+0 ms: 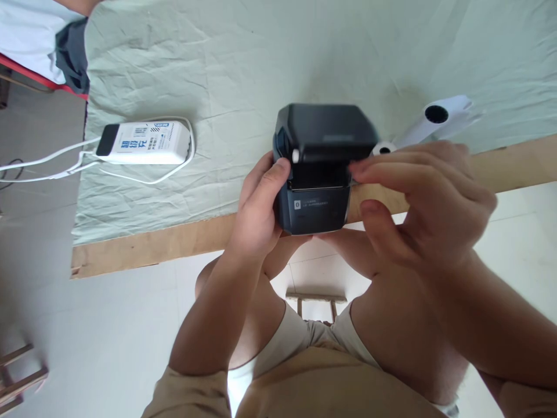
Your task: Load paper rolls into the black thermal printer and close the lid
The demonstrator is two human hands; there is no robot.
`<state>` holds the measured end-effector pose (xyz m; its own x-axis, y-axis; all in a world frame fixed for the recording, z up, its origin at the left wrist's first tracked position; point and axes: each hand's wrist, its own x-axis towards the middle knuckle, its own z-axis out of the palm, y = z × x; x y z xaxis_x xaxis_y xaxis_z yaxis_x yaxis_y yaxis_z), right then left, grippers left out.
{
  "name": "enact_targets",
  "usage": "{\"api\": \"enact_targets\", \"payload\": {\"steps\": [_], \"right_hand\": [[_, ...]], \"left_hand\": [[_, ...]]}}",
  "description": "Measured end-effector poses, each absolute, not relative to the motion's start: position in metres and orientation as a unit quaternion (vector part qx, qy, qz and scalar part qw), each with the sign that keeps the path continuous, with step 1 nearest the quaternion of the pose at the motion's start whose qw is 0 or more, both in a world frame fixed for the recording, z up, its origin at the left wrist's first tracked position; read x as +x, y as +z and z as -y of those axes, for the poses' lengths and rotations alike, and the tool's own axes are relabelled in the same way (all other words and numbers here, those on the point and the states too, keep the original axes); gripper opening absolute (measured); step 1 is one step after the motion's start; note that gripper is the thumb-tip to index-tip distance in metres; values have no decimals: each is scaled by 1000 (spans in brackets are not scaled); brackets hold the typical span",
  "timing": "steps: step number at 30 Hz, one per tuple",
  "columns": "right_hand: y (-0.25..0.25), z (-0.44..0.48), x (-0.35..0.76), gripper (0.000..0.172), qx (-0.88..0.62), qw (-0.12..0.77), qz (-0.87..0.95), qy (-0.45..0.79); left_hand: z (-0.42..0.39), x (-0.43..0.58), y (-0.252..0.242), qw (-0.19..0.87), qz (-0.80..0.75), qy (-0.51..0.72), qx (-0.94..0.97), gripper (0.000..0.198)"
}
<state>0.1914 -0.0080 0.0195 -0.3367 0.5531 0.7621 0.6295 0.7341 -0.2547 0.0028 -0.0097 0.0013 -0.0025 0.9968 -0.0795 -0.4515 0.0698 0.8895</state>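
A black portable printer point(317, 210), with its lid point(326, 130) raised and a dark compartment showing beneath, is held above the table's front edge. My left hand point(261, 197) grips its left side, thumb along the edge of the opening. My right hand point(435, 191) is at the right side, fingers stretched towards the opening and thumb apart. Its index fingertip is at or very near the lower right of the lid; blur hides whether they touch. Behind the right hand lie a white paper roll point(415, 132) with a dark core and a smaller white roll point(384, 147).
A white power strip point(145, 142) with cables lies on the pale green tablecloth point(226, 75) at left. The table has a bare wooden front edge point(152, 244). A wooden stool point(21, 377) stands at lower left. Part of another person's arm point(78, 4) shows at top left.
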Motion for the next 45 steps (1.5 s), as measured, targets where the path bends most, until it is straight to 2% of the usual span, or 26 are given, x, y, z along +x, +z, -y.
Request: {"api": "enact_targets", "payload": {"steps": [5, 10, 13, 16, 19, 22, 27, 31, 35, 42, 45], "right_hand": [[26, -1, 192, 20, -394, 429, 812, -38], [33, -25, 188, 42, -431, 385, 812, -75], [34, -29, 194, 39, -423, 382, 820, -43], [32, -27, 215, 33, -405, 434, 804, -39], [21, -29, 244, 38, -454, 456, 760, -92], [0, -40, 266, 48, -493, 415, 757, -111], [-30, -60, 279, 62, -623, 362, 692, -50], [-25, -59, 274, 54, -622, 380, 682, -58], [-12, -56, 262, 41, -657, 341, 672, -24], [-16, -61, 265, 47, -633, 342, 694, 3], [-18, -61, 268, 41, -618, 341, 708, -7]], "left_hand": [[11, 2, 2, 618, -405, 573, 355, 35], [11, 2, 3, 621, -414, 564, 353, 28], [11, 2, 4, 613, -422, 564, 358, 23], [10, 2, 3, 608, -427, 568, 353, 21], [9, 2, 2, 609, -429, 572, 345, 21], [9, 2, 2, 611, -422, 576, 342, 21], [10, 1, 2, 613, -425, 570, 346, 20], [9, 1, 2, 613, -425, 569, 346, 20], [8, 1, 0, 619, -408, 573, 349, 21], [8, 3, 1, 623, -408, 567, 352, 24], [8, 2, 1, 624, -408, 567, 350, 25]]}}
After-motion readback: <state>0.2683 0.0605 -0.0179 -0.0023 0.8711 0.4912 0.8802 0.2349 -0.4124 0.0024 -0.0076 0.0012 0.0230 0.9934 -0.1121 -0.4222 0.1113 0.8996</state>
